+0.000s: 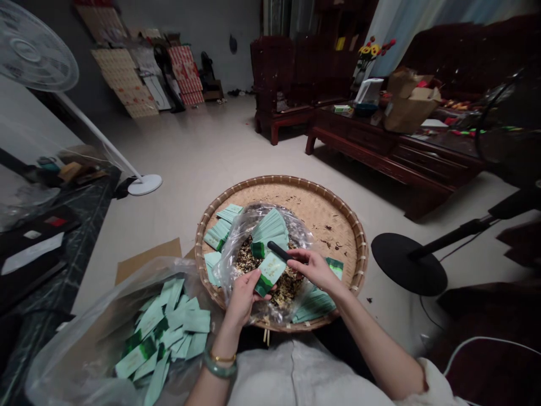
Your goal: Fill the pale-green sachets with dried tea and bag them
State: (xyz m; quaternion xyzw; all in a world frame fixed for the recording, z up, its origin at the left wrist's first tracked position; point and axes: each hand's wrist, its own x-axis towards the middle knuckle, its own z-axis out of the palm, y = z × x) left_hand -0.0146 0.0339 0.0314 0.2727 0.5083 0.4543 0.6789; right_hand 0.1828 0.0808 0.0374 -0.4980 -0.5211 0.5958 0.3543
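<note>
My left hand (245,296) pinches a pale green sachet (271,268) with a dark green end. My right hand (311,266) grips a slim black tool (278,250) whose top lies over the sachet; its kind cannot be made out. Both hands are above an opened clear plastic bag (228,248) of loose dried mix (246,258), dark and pale bits together. A fanned stack of green sachets (270,225) lies on the mix. The bag sits in a round woven bamboo tray (338,208), with more sachets (313,304) along its near right and left sides.
To the left, a large clear bag (76,344) holds many loose green sachets (169,327). A cardboard piece (147,259) lies behind it. Fan bases stand on the floor, one white (146,185), one black (409,264). A wooden table (380,149) is beyond, at right.
</note>
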